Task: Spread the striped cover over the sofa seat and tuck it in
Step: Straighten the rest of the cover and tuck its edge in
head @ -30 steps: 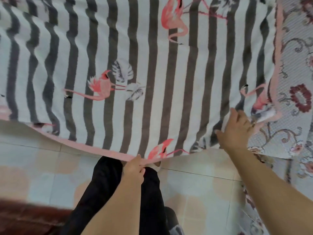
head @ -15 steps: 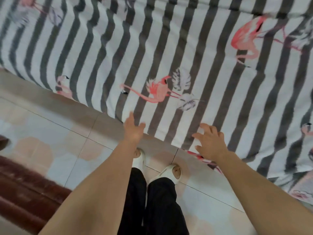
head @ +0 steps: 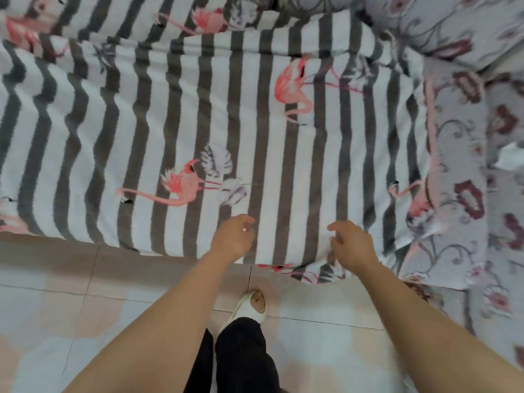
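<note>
The striped cover (head: 255,114), grey and white with pink flamingos, lies spread across the sofa seat and hangs over its front edge. My left hand (head: 234,238) hovers at the front edge with fingers loosely curled and nothing in them. My right hand (head: 350,243) is a little to the right at the same edge, fingers bent over the cloth; whether it grips the cloth is unclear. The cover's bottom hem (head: 309,272) is bunched below my right hand. Its back edge rides up against the backrest.
A grey floral sofa cover (head: 465,171) shows at the right side and the back right corner. A white scrap (head: 510,158) lies on it. Pale floor tiles (head: 85,313) run in front of the sofa. My foot in a white slipper (head: 252,304) stands near the sofa front.
The view has swung back to face the sofa squarely. Both hands have moved right along the front edge and now sit closer to the cover's right corner.
</note>
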A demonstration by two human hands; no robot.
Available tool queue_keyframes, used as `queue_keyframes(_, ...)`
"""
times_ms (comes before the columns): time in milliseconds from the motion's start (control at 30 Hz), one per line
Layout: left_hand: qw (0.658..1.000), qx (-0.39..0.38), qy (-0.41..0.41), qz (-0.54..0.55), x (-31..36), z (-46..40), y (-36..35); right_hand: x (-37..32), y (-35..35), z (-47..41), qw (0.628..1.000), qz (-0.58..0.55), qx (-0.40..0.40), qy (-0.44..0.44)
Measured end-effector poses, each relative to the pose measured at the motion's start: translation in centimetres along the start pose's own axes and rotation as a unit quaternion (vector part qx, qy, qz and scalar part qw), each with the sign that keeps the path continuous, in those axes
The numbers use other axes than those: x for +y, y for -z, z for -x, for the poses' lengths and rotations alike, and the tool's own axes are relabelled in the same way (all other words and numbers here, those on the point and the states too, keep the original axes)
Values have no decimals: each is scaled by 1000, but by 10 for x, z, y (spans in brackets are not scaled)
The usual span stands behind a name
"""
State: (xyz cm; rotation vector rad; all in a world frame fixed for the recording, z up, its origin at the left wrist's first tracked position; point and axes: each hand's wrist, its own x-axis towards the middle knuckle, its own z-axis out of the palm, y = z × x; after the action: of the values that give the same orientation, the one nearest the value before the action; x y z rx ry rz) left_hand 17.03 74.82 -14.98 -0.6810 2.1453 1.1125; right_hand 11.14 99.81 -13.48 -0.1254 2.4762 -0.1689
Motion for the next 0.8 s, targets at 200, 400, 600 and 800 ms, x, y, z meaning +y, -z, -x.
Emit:
queue_keyframes(200, 979, -92, -145, -113, 106, -13, -87, 113, -4, 32, 971, -142, 73, -175)
queue_keyframes(400, 945, -116, -227, -205, 168, -28, -158, 171, -22, 28, 913, -289, 135, -253)
queue_keyframes(600, 910, -128, -278, -281, 208, -46, -204, 188, -32, -1, 881, -390, 103, -248)
queue_keyframes(800, 868, -112, -311, -372, 237, -63, -222, 255, -47, 31, 833, -358, 156, -392)
